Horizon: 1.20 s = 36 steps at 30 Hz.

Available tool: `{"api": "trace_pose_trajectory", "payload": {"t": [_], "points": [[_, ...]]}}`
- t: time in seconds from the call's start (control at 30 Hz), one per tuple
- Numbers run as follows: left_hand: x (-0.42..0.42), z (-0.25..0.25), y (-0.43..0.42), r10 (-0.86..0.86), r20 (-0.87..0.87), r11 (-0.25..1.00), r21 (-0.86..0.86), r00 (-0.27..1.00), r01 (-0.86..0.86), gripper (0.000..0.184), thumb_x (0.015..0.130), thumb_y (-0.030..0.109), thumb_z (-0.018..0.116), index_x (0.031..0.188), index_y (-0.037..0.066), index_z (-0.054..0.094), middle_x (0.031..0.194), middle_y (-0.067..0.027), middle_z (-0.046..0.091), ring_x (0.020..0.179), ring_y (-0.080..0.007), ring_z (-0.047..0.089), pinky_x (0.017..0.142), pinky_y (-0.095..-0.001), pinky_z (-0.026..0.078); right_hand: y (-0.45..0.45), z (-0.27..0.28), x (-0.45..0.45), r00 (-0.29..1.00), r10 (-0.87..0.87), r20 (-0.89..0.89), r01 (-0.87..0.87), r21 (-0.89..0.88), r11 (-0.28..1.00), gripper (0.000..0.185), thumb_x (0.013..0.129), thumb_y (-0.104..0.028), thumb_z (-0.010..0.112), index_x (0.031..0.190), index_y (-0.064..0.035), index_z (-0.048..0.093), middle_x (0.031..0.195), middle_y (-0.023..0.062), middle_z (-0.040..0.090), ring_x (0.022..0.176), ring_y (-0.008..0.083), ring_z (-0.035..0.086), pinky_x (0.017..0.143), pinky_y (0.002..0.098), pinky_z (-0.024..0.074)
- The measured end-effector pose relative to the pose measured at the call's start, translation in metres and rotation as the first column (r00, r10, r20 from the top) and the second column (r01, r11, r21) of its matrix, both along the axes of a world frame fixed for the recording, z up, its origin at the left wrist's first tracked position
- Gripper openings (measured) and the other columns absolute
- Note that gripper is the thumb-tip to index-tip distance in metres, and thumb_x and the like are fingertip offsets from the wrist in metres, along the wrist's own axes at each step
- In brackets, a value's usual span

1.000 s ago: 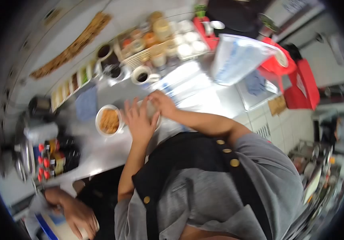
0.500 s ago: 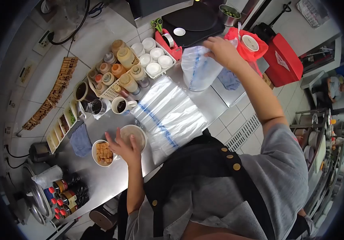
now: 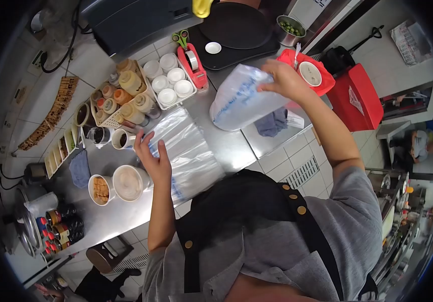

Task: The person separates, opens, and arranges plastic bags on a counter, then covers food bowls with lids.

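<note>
My left hand [image 3: 154, 157] has its fingers spread over the near-left edge of a stack of clear plastic bags [image 3: 188, 156], just right of a white mug [image 3: 120, 139]. Below and left of that hand stand a lidded round tub [image 3: 127, 183] and an open white bowl of orange-brown food [image 3: 100, 190]. Toward the back right, my right hand [image 3: 287, 80] pinches the upper edge of a whitish plastic bag [image 3: 241, 98] with blue print, which leans over the metal counter.
A bottle basket [image 3: 106, 121], a tray of small white cups [image 3: 165, 105] and a red tape dispenser [image 3: 200, 79] line the back. A blue cloth [image 3: 272, 123], a red bag [image 3: 327, 83] and dark bottles [image 3: 65, 226] surround the counter. Another person [image 3: 419, 146] is far right.
My right hand has closed on the printed bag and pulled it, tilting it. My left hand has moved off the lidded tub to beside the mug. The camera view has shifted.
</note>
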State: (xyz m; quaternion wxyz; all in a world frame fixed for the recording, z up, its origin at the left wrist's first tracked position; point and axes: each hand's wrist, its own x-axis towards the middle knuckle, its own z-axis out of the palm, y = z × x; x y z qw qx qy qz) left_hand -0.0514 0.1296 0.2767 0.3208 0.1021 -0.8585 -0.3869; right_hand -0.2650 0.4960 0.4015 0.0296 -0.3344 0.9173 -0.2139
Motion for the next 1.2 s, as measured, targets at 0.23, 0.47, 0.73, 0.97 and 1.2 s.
{"api": "trace_pose_trajectory", "payload": {"t": [0.23, 0.47, 0.73, 0.97, 1.2], "points": [[-0.061, 0.001, 0.061, -0.099, -0.063, 0.992, 0.072, 0.993, 0.104, 0.022, 0.094, 0.008, 0.066, 0.115, 0.002, 0.063, 0.13, -0.0183, 0.061, 0.126, -0.0319, 0.054, 0.111, -0.0416, 0.037, 0.018, -0.006, -0.065, 0.985, 0.09, -0.147, -0.087, 0.03, 0.996, 0.04, 0.071, -0.023, 0.088, 0.097, -0.001, 0.068, 0.091, 0.0138, 0.06, 0.086, 0.0351, 0.062, 0.074, 0.0431, 0.049], [-0.152, -0.045, 0.064, 0.059, 0.059, 0.996, -0.067, 0.997, -0.055, 0.026, 0.091, 0.019, 0.073, 0.115, 0.009, 0.069, 0.119, -0.0143, 0.065, 0.111, -0.0314, 0.058, 0.103, -0.0416, 0.04, 0.033, -0.018, -0.115, 0.984, 0.006, -0.179, 0.014, 0.111, 0.994, 0.05, 0.075, -0.03, 0.085, 0.111, -0.0022, 0.066, 0.101, 0.0144, 0.06, 0.095, 0.0361, 0.062, 0.08, 0.0431, 0.0498], [-0.264, -0.027, 0.097, 0.24, 0.775, 0.938, -0.029, 0.585, -0.346, 0.062, 0.089, 0.065, 0.06, 0.129, 0.019, 0.071, 0.116, -0.014, 0.07, 0.127, -0.0345, 0.054, 0.11, -0.0477, 0.032, -0.014, -0.019, -0.034, 0.821, 0.052, -0.569, -0.192, -0.188, 0.963, 0.048, 0.077, -0.022, 0.08, 0.12, -0.0087, 0.063, 0.114, 0.012, 0.06, 0.108, 0.0306, 0.059, 0.091, 0.0447, 0.0478], [-0.321, -0.12, 0.062, -0.376, 0.407, 0.289, 0.905, 0.832, -0.312, 0.033, 0.092, 0.034, 0.072, 0.101, 0.003, 0.077, 0.1, -0.0128, 0.076, 0.096, -0.0203, 0.07, 0.096, -0.0359, 0.046, -0.108, -0.207, -0.038, 0.856, 0.176, 0.486, 0.109, -0.501, 0.859, 0.03, 0.083, -0.001, 0.061, 0.109, -0.005, 0.074, 0.097, 0.0065, 0.062, 0.093, 0.0214, 0.059, 0.083, 0.0315, 0.0472], [-0.162, -0.028, 0.144, -0.129, 0.241, 0.51, 0.848, 0.962, -0.144, 0.026, 0.087, 0.026, 0.08, 0.09, 0.002, 0.075, 0.077, -0.0032, 0.07, 0.073, -0.0123, 0.06, 0.068, -0.027, 0.046, -0.133, -0.239, -0.078, 0.366, 0.206, 0.908, 0.624, -0.403, 0.669, 0.037, 0.078, 0.0, 0.05, 0.104, -0.0012, 0.076, 0.083, 0.0033, 0.067, 0.067, 0.0117, 0.051, 0.06, 0.026, 0.0399]]}}
